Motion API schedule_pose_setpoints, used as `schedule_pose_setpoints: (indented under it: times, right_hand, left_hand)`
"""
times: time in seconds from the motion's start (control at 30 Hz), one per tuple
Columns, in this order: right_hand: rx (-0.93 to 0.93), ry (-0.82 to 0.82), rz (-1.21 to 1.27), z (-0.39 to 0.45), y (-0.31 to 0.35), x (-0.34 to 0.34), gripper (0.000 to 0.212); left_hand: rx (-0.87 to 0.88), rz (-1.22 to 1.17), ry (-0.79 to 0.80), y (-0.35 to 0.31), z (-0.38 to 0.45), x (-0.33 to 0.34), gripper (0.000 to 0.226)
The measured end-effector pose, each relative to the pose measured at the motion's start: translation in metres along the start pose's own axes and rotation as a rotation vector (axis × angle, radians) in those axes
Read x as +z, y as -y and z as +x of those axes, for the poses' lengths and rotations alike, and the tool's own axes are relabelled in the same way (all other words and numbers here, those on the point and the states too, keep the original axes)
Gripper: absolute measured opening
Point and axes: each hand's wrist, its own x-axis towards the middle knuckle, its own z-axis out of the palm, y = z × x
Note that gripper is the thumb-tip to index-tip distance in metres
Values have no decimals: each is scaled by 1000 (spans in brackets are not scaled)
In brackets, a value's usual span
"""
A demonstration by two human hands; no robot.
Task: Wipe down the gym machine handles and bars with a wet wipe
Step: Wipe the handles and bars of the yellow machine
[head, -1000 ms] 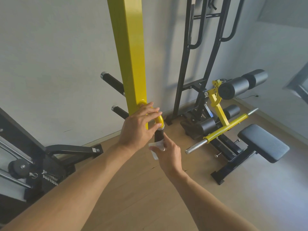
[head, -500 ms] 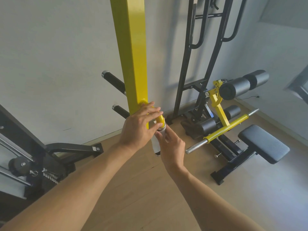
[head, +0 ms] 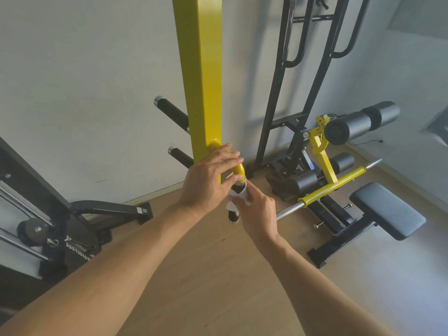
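A tall yellow upright post (head: 202,69) fills the centre. A curved yellow handle arm (head: 238,169) bends out from its lower end and ends in a short black grip (head: 234,215) that points down. My left hand (head: 208,180) rests on the yellow curve, fingers laid over it. My right hand (head: 258,212) is wrapped around the black grip with a white wet wipe (head: 238,197) pressed against it. Only the lower tip and a top sliver of the grip show.
Two black pegs (head: 171,112) stick out behind the post. A black frame (head: 291,93) stands against the wall. A bench with yellow bar (head: 332,186), foam rollers (head: 358,122) and grey pad (head: 388,209) lies right. A cable machine (head: 36,214) sits left on the wooden floor.
My right hand slid up the black grip with the wipe to just under the yellow curve, then eased slightly down. My left hand stayed on the yellow curve.
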Motion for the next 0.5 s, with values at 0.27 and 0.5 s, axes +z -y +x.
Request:
schedule_pose_setpoints:
  times: [0.27, 0.5]
  right_hand:
    - [118, 0, 33, -13, -6, 20, 49]
    - [-146, 250, -74, -34, -27, 8, 73]
  left_hand:
    - [-18, 0, 24, 1, 4, 0, 39]
    - [-5, 8, 14, 2, 3, 2, 39]
